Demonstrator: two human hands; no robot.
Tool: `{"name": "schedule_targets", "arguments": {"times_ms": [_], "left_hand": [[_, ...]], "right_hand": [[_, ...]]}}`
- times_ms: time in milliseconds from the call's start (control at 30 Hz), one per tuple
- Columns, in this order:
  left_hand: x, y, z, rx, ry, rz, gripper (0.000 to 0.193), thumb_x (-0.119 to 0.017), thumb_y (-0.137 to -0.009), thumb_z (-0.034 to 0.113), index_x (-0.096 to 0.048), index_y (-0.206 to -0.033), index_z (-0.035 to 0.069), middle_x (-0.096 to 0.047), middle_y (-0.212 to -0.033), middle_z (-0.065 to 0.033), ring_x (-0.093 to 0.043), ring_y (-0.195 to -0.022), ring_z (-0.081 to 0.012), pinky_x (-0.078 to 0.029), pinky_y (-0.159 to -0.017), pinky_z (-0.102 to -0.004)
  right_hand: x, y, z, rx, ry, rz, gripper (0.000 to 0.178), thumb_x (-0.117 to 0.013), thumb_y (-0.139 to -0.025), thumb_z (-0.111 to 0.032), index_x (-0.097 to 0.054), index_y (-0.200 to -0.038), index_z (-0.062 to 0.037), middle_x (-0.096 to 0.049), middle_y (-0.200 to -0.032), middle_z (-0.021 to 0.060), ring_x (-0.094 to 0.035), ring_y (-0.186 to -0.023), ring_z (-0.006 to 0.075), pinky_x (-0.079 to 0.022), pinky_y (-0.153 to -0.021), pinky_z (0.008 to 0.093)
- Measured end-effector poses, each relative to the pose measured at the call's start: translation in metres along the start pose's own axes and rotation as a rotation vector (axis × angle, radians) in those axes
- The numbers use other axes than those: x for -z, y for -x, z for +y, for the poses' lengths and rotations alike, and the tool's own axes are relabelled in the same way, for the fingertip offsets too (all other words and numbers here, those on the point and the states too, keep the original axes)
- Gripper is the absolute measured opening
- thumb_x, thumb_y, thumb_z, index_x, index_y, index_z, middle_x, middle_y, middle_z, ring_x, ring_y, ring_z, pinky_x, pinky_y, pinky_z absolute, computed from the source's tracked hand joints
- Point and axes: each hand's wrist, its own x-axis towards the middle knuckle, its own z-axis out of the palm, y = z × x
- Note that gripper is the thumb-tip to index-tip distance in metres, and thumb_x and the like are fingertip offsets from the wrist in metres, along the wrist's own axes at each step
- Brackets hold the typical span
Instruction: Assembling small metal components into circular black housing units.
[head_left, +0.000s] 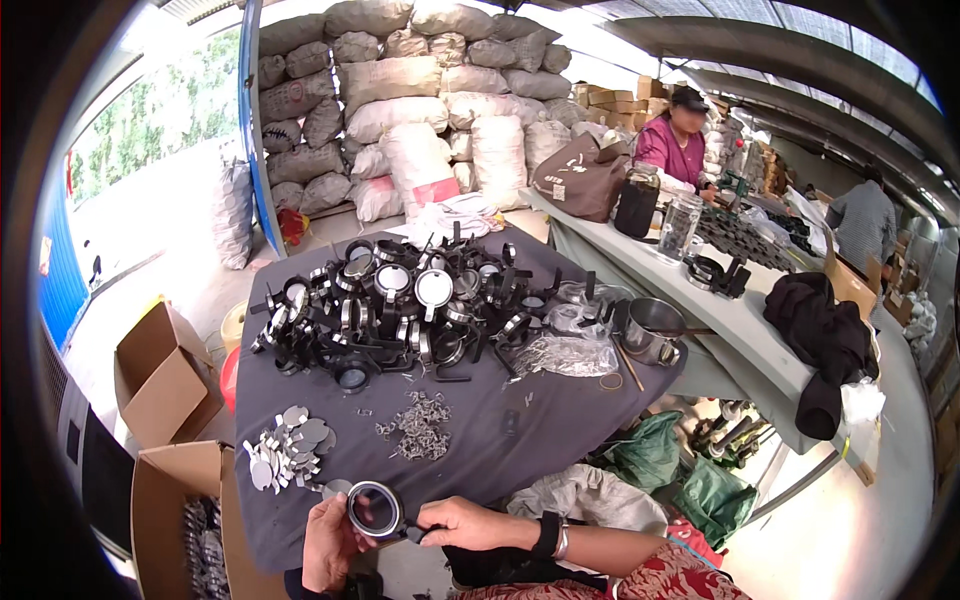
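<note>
At the near edge of the cloth-covered table, my left hand (329,541) grips the left side of a round black piece (375,509) with a silvery rim and a short black arm. My right hand (468,524) pinches that black arm on its right side. A thin grey disc (338,488) shows just above my left fingers. Beyond lies a small pile of flat grey discs (290,450), some with tabs. To its right is a heap of small metal clips (418,428). Farther back, many similar black rimmed pieces (395,285) are heaped together.
Clear bags of thin metal pins (565,355) and a metal mug (652,330) sit at the table's right. Cardboard boxes (165,375) stand on the left floor. A co-worker (672,150) is at a long side table (740,340). Stacked sacks (395,90) line the back.
</note>
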Motion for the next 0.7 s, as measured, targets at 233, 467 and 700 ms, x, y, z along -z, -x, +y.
{"name": "schedule_targets", "arguments": {"times_ms": [233,467,700], "left_hand": [[0.014,-0.013,-0.004,-0.237,-0.293,0.29,0.02,-0.05,-0.092,0.008,-0.058,-0.107,-0.002,-0.063,-0.077,-0.0089,-0.063,-0.059,-0.0163,-0.047,-0.049,-0.0237],[0.019,-0.009,0.0,-0.683,-1.351,0.492,0.018,-0.061,-0.073,0.001,-0.066,-0.091,0.002,-0.061,-0.077,-0.0153,-0.063,-0.068,-0.0312,-0.051,-0.063,-0.0369],[0.011,-0.026,-0.002,-0.702,-1.704,0.357,0.032,-0.07,-0.066,0.012,-0.061,-0.096,0.009,-0.06,-0.087,-0.0126,-0.063,-0.071,-0.0332,-0.051,-0.061,-0.0418]], "right_hand": [[0.049,0.033,-0.011,-0.302,-0.445,0.497,0.009,-0.059,-0.087,-0.003,-0.059,-0.08,0.0031,-0.065,-0.082,0.0059,-0.063,-0.076,0.0111,-0.052,-0.07,0.0242],[0.045,0.038,0.004,-0.183,-0.376,0.536,0.007,-0.064,-0.085,-0.003,-0.068,-0.088,0.0023,-0.061,-0.079,-0.0015,-0.055,-0.069,0.0066,-0.044,-0.065,0.021],[0.044,0.043,0.002,-0.255,-0.261,0.578,0.008,-0.068,-0.081,-0.005,-0.065,-0.082,0.0022,-0.058,-0.073,-0.0028,-0.051,-0.068,0.004,-0.041,-0.06,0.0218]]}}
